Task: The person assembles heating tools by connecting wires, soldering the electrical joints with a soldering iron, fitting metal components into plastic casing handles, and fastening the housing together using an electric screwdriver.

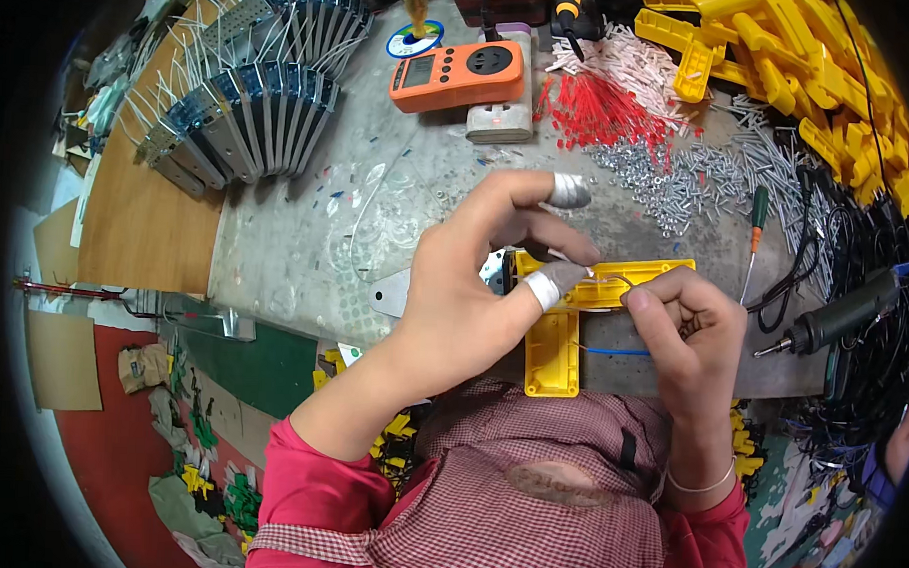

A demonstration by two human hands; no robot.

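Thumb and a finger of my left hand (460, 274) pinch a thin wire at its bare end, while the taped index finger is raised. The wire (618, 279) runs across to my right hand (693, 327), whose thumb and index finger close on it. Beneath the hands lies a yellow plastic housing half (670, 268), placed crosswise. Another yellow housing part (552, 363) stretches toward my apron. A blue wire (612, 351) passes under my right hand. A metal plate (389, 294) shows partly behind my left hand.
An orange meter (457, 76) stands at the back. Screws (678, 187), red parts (606, 109) and yellow housings (793, 55) are heaped back right. A screwdriver (757, 224) and power driver (834, 312) lie right. Metal plates with wires (250, 117) stand back left.
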